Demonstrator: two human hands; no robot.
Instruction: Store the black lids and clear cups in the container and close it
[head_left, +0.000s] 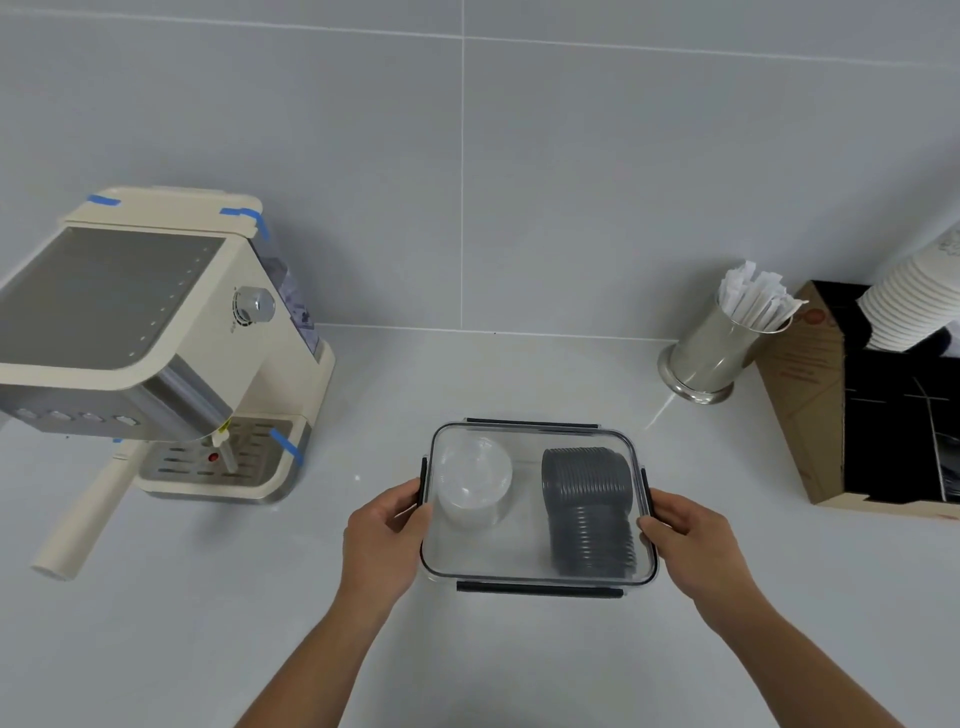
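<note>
A clear rectangular container (537, 558) is sitting on the pale bench (519, 660), near the middle, with its transparent lid (535, 436) lying on top. Inside, a stack of clear cups (471, 480) is resting on its side at the left, and a stack of black lids (589, 512) is lying on its side at the right, the two stacks apart from each other. The left hand (384, 530) is gripping the container's left edge, fingers curled around the dark side latch (423, 480). The right hand (685, 535) is clasping the right edge the same way. Dark latches are also showing along the near and far edges. An espresso machine (156, 353) is standing to the left, and a metal holder (711, 348) of wrapped straws (753, 299) and a cardboard box (810, 395) are standing to the right.
</note>
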